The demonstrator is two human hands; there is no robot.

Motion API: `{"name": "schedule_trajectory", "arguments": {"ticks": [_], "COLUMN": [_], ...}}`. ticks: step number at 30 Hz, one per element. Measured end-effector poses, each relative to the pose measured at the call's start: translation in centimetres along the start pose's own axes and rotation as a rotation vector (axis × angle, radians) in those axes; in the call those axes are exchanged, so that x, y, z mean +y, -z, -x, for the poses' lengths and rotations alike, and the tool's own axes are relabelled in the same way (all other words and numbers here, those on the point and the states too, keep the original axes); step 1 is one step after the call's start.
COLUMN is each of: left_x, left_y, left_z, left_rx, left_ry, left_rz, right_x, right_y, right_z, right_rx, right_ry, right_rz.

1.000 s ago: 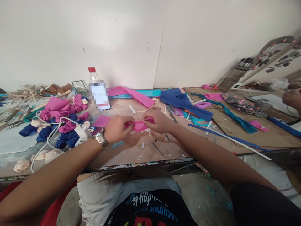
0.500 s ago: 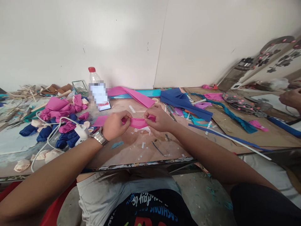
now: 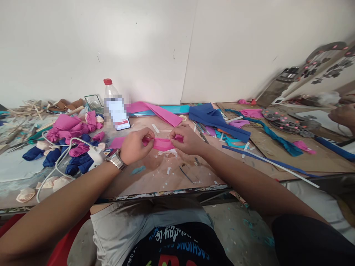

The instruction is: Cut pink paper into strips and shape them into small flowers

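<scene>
Both of my hands pinch a pink foam strip (image 3: 162, 143) just above the worktable (image 3: 155, 177). My left hand (image 3: 135, 146), with a metal watch on its wrist, is closed on the strip's left part. My right hand (image 3: 186, 139) is closed on its right end. The strip stretches flat between them, and its left tail (image 3: 118, 142) trails behind my left hand onto the table. Small white scraps lie under the strip.
A pile of pink and blue foam pieces (image 3: 70, 138) and a white charger with cable (image 3: 95, 154) lie left. A bottle (image 3: 112, 103), a phone (image 3: 123, 125), pink sheets (image 3: 159, 111) and blue sheets (image 3: 215, 119) sit behind. Another person's hand (image 3: 342, 115) is far right.
The pink strip has been drawn out longer and flatter between my hands, and both hands have risen slightly. The other person's hand has shifted a little at the right edge.
</scene>
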State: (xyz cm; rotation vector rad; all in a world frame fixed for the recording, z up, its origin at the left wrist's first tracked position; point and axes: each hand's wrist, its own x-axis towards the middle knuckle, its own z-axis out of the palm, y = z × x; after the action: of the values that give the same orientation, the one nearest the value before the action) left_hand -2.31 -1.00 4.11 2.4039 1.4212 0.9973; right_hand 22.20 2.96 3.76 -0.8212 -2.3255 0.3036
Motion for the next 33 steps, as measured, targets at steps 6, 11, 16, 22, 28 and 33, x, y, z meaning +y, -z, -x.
{"name": "schedule_trajectory", "arguments": {"ticks": [6, 11, 16, 22, 28, 33], "left_x": [0.05, -0.47, -0.64, 0.02, -0.42, -0.73], "left_y": [-0.14, -0.22, -0.19, -0.32, -0.55, -0.57], "left_z": [0.04, -0.20, -0.26, -0.08, -0.20, -0.26], "left_rx": [-0.031, 0.025, 0.073, 0.031, 0.060, 0.071], "left_ry": [-0.047, -0.027, -0.061, -0.206, -0.214, -0.213], "left_rz": [0.080, 0.080, 0.093, 0.200, 0.179, 0.122], "right_x": [0.33, 0.51, 0.59, 0.50, 0.63, 0.52], "right_y": [-0.41, -0.38, -0.41, -0.76, -0.72, -0.53], "right_z": [0.11, 0.10, 0.08, 0.13, 0.11, 0.14], "right_rx": [-0.009, -0.006, -0.004, -0.005, 0.003, 0.000], "right_ry": [0.018, -0.008, -0.004, 0.022, 0.005, -0.004], "right_rz": [-0.016, -0.019, -0.026, -0.047, -0.029, -0.029]}}
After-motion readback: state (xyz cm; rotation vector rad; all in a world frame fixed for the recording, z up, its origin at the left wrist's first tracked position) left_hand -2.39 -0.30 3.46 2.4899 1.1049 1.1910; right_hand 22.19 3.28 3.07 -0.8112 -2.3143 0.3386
